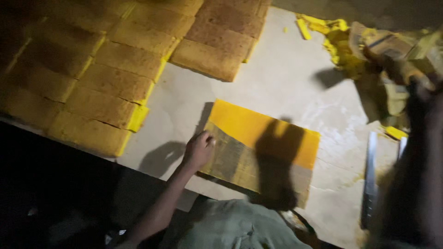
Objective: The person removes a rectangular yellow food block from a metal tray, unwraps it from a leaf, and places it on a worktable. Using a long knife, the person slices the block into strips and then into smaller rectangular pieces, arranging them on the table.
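One cake slab (258, 147), one knife (370, 177)

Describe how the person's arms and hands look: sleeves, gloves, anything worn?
The left hand is bare, with no glove, ring or watch visible, and the forearm is uncovered up to the frame edge. The right hand is dark, blurred and in shadow; what it wears cannot be told.

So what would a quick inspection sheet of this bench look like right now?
Surface: pale, dusty table.
Job's things: flat yellow slab, its near part covered by brownish paper.
Clutter: rows of yellow-brown blocks; yellow scraps; long blade.
Hands: left hand rests on the slab's left edge; right hand raised, dark and blurred, grip unclear.
Cables: nothing seen.
Surroundings: dim; dark beyond the table edge.
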